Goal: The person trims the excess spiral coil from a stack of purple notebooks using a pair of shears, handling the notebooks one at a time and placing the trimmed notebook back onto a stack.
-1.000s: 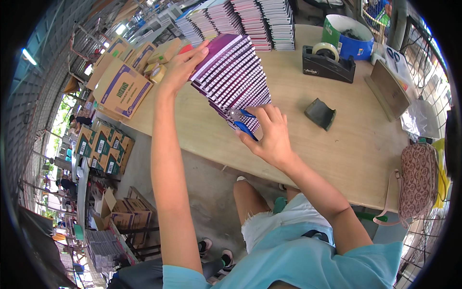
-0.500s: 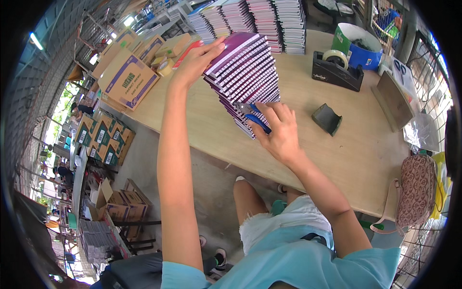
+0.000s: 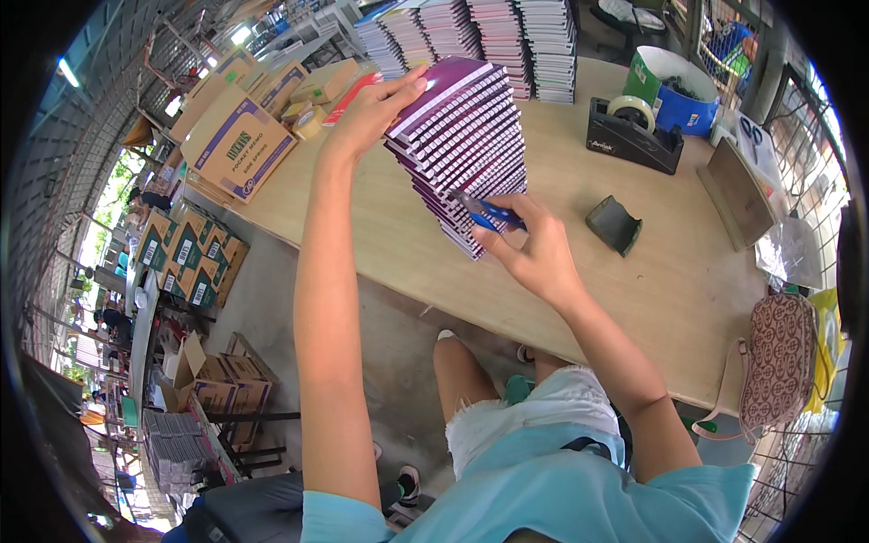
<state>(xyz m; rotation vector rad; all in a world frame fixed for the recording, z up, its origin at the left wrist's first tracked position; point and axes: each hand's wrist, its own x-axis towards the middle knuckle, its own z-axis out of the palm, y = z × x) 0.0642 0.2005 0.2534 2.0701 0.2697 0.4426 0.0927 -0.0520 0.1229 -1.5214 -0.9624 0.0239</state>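
A tall stack of spiral-bound notebooks [image 3: 462, 136] with purple covers stands on the table, its bound edges turned toward me. My left hand [image 3: 382, 107] lies on the top notebook at its left corner, fingers stretched out over the cover. In my right hand [image 3: 536, 244] is a pair of blue-handled cutting pliers [image 3: 493, 214]. The jaws point left against the bindings in the lower part of the stack. Whether they bite on a wire is too small to tell.
On the light wooden table [image 3: 398, 258] stand a black tape dispenser [image 3: 634, 136], a dark curved piece [image 3: 615, 224] and a blue-green tub [image 3: 674, 90]. Cardboard boxes [image 3: 240, 145] fill the left end. More book stacks [image 3: 548, 50] rise behind. A patterned bag [image 3: 777, 362] hangs at right.
My right hand and the pliers have shifted slightly, the jaws now a little farther right along the bindings and the handles turned flatter. My left hand stays on the stack.
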